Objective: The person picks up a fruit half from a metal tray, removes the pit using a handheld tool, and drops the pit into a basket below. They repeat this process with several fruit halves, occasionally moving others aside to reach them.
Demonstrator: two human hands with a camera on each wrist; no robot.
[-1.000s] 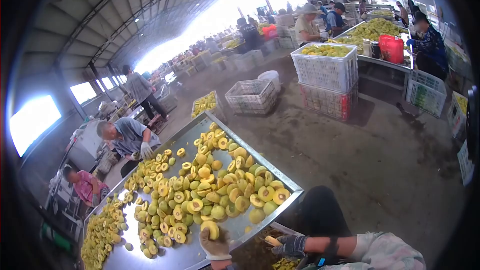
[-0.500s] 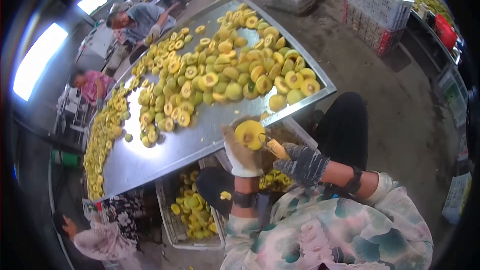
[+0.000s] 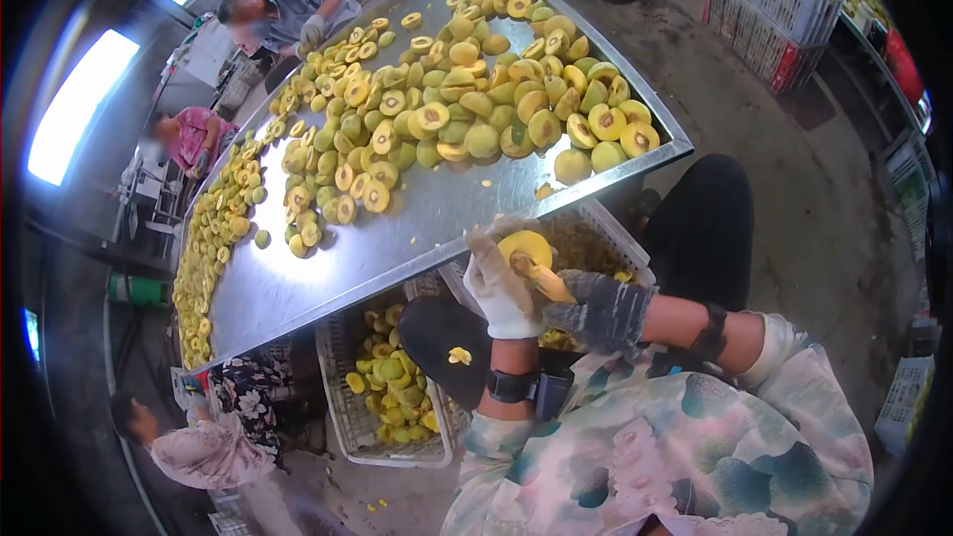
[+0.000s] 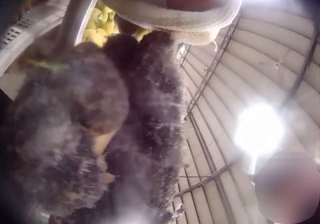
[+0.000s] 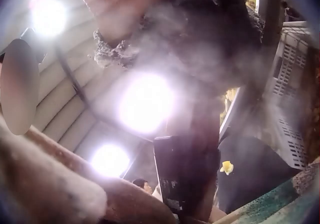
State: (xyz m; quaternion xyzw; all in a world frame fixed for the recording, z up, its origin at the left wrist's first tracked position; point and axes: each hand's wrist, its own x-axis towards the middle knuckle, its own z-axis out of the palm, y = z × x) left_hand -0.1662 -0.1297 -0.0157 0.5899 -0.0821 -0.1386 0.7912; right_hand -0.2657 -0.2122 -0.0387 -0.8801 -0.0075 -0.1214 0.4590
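Note:
My left hand (image 3: 501,283), in a whitish knit glove with a soiled palm, holds a large yellow peach half (image 3: 526,244), cut face up. The right hand (image 3: 601,313) wears a dark grey knit glove and grips a pitting tool (image 3: 551,284) by its light wooden handle. The tool's end meets the middle of the cut face; its metal tip is hidden there. Both hands are close together just off the near edge of a metal tray table (image 3: 298,303). In the left wrist view the dark right glove (image 4: 145,109) fills much of the picture, blurred.
Many fruit halves (image 3: 481,139) are heaped on the tray. Below it are a crate of yellow pieces (image 3: 328,377) and another crate (image 3: 635,238) beneath my hands. A yellow scrap (image 3: 460,355) lies on my dark trouser leg. Other people sit along the tray's left side.
The left hand has come from the tray's edge towards me with the peach half. My right hand has brought the tool to the cut face. The head view has tilted down.

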